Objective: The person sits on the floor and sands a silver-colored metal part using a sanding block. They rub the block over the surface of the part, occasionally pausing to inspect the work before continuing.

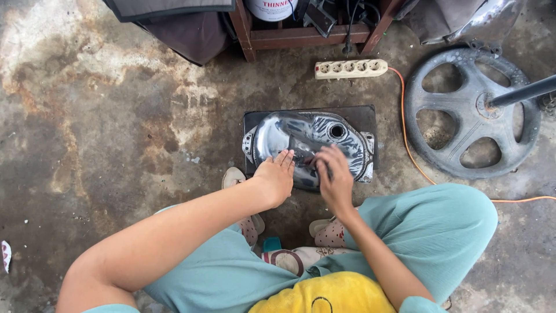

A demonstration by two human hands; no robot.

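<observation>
Shiny metal fuel tank (307,142), silver and mirror-bright, lying on a dark flat mat (365,116) on the stained concrete floor (116,116), round filler hole (337,131) toward the far right of its top. Left hand (275,177) resting flat on the near left part of the tank, fingers straight and together, gripping nothing. Right hand (335,174) just beside it on the near middle of the tank, fingers curled down against the metal; whether something small is pinched under them cannot be told. Hands close together but apart. Just near of the mat, feet in pale patterned sandals (330,232), knees in teal trousers (428,232) spread to either side. Beyond the mat on the far side, a cream power strip (350,68) with an orange cable (405,139) running down the right edge of the mat. To the right, well apart from the tank, a grey spoked wheel (472,113). At the far edge, a reddish wooden frame (301,35) holding a white can (271,8).
</observation>
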